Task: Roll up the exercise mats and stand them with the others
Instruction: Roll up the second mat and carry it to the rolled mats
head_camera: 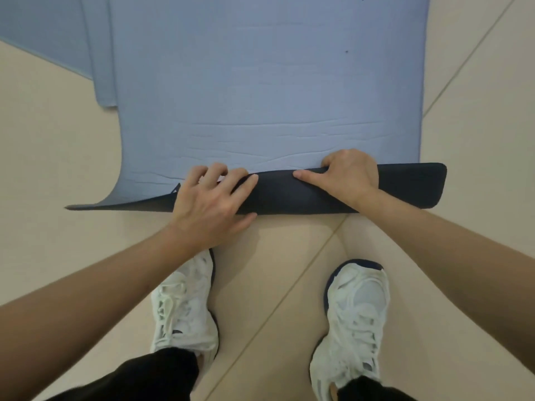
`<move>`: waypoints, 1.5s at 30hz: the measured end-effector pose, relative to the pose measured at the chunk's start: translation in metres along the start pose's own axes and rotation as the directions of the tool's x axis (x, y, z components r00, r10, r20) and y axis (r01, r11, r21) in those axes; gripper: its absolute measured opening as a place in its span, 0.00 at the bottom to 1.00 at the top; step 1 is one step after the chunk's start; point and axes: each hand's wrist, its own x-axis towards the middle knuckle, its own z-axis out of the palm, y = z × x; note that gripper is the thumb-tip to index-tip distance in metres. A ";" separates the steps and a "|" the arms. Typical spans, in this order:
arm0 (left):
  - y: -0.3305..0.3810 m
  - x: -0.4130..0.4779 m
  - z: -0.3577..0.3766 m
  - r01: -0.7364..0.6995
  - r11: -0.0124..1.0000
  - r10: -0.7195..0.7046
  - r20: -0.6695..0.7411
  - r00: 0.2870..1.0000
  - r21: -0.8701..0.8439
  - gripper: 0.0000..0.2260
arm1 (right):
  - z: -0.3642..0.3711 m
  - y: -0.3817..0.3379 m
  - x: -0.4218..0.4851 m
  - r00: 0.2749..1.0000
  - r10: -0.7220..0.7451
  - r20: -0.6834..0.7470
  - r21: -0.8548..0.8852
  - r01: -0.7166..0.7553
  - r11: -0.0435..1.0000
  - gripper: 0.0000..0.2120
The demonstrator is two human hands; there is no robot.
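Observation:
A light blue exercise mat [260,82] with a black underside lies flat on the floor and stretches away from me. Its near edge [405,186] is folded over, showing a black strip across the mat's width. My left hand [208,201] presses on the left part of that fold with its fingers curled over the edge. My right hand [350,175] grips the fold further right, thumb on the black side and fingers tucked under. The mat's near left corner [86,206] lies loose and flat.
More light blue mat edges [98,53] lie under or beside this one at the upper left. The floor [58,140] is beige tile with thin joints. My two white trainers [185,302] stand just behind the fold.

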 end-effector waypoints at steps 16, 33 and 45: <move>-0.027 0.008 0.039 0.033 0.967 0.051 0.318 0.947 -0.253 0.38 | 0.028 0.004 -0.055 0.702 -0.380 -0.602 -0.136 0.379 0.915 0.23; -0.010 -0.012 0.022 0.230 0.970 -0.209 0.210 0.955 -0.079 0.37 | 0.036 0.010 -0.045 0.904 -0.297 -0.307 -0.128 0.270 0.954 0.36; -0.052 0.045 0.025 0.371 0.915 -0.275 0.433 0.858 -0.155 0.32 | -0.041 0.006 0.007 0.994 -0.107 0.014 0.014 0.107 0.994 0.36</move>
